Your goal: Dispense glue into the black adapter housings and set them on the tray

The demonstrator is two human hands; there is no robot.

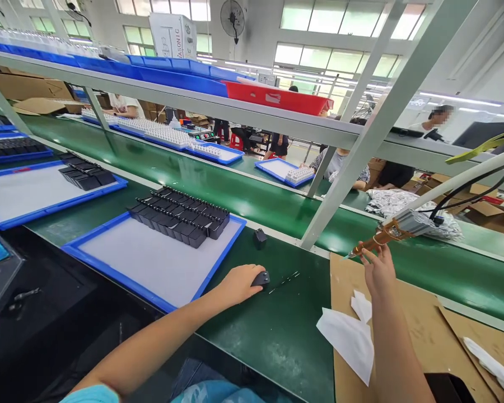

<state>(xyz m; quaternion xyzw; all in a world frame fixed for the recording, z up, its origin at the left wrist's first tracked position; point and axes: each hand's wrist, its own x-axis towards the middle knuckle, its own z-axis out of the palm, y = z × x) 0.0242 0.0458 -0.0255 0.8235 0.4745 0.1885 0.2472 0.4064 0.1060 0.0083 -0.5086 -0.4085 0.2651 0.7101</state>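
Observation:
My left hand (238,283) rests low over the green bench with its fingers closed around a small black box-shaped part (261,279). Just right of it lie thin dark sticks (284,282), and a second black part (260,238) stands alone behind. Raised over brown cardboard (344,280), my right hand (378,270) pinches a brown dispenser syringe (377,239) whose thin tip points left. This syringe is fastened to a metal block on a pale arm with black cables. Left of my left hand, a blue-rimmed tray (151,268) carries rows of black parts (180,215).
White paper sheets (348,341) lie on the cardboard. A slanted metal post (348,179) and a shelf with blue trays and a red tray (273,96) stand in front. Beyond runs a green conveyor (243,193) with trays of white parts (163,134). Other people work across it.

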